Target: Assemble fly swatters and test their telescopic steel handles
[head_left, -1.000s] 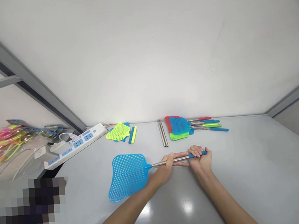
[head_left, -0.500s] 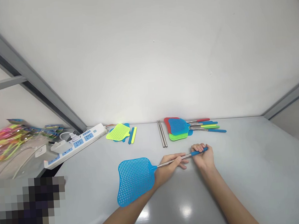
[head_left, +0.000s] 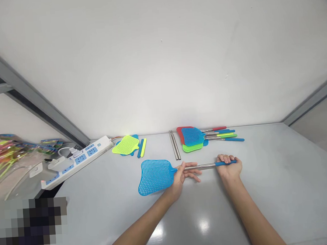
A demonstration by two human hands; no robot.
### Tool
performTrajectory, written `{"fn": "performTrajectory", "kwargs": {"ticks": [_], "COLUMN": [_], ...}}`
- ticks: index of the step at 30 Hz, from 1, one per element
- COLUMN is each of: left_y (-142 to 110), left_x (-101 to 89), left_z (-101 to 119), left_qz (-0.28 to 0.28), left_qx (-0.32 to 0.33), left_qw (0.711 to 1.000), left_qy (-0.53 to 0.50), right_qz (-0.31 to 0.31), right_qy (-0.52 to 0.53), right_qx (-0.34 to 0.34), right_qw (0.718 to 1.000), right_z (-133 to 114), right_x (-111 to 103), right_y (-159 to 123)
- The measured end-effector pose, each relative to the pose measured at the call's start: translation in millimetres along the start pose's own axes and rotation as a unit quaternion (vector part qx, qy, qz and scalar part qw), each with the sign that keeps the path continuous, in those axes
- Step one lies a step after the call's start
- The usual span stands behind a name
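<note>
Across this grey table (head_left: 270, 193), my left hand's (head_left: 180, 180) loose pinch could let the steel shaft (head_left: 199, 166) slip and the blue fly swatter's mesh head (head_left: 155, 176) drop, since those fingers splay open near the neck while my right hand (head_left: 229, 166) curls firmly round the blue grip (head_left: 225, 163).

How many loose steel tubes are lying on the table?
2: both steel tubes lie side by side on the table, between the lime swatter head and the swatter pile.

Blue mesh fly swatter (head_left: 155, 177) on steel shaft (head_left: 199, 166), held level
</note>
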State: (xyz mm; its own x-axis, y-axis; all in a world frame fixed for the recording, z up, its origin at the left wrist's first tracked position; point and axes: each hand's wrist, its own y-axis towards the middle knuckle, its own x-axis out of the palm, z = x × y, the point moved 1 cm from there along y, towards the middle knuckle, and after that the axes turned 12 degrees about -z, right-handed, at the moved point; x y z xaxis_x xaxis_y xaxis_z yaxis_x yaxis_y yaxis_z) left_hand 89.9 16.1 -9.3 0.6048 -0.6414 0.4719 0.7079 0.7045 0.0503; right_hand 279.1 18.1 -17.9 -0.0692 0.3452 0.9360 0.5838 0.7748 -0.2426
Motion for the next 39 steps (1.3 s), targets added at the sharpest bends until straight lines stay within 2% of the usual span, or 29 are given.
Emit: {"fn": "performTrajectory", "kwargs": {"ticks": [9, 14, 17, 24, 32, 39], "left_y": [-1.8, -3.6, -2.9, 3.4, 2.3, 2.7], "left_x": [3.5, 2.7, 0.8, -1.3, -2.4, -7.6], "left_z": [-0.2, -2.3, -3.7, -3.6, 0.6, -0.8], "left_qz": [0.076, 0.049, 0.048, 0.106, 0.160, 0.186], "left_qx": [0.027, 0.020, 0.033, 0.061, 0.068, 0.061], "left_qw": [0.996, 0.997, 0.998, 0.989, 0.980, 0.973], "left_qy": [0.030, 0.049, 0.025, -0.078, -0.095, -0.121], "right_qz": [0.015, 0.003, 0.004, 0.013, -0.012, -0.002], "right_qy": [0.000, -0.002, -0.001, -0.013, -0.059, -0.053], "right_qx": [-0.040, -0.052, -0.053, -0.024, 0.025, 0.030], "right_qw": [0.999, 0.999, 0.999, 1.000, 0.998, 0.998], "right_z": [-28.0, -39.0, -40.4, -38.4, -38.7, -34.5], "right_x": [-3.3, -6.4, -7.9, -11.2, -15.9, -14.6], "right_y": [15.2, 24.0, 26.4, 27.3, 31.1, 30.6]}}
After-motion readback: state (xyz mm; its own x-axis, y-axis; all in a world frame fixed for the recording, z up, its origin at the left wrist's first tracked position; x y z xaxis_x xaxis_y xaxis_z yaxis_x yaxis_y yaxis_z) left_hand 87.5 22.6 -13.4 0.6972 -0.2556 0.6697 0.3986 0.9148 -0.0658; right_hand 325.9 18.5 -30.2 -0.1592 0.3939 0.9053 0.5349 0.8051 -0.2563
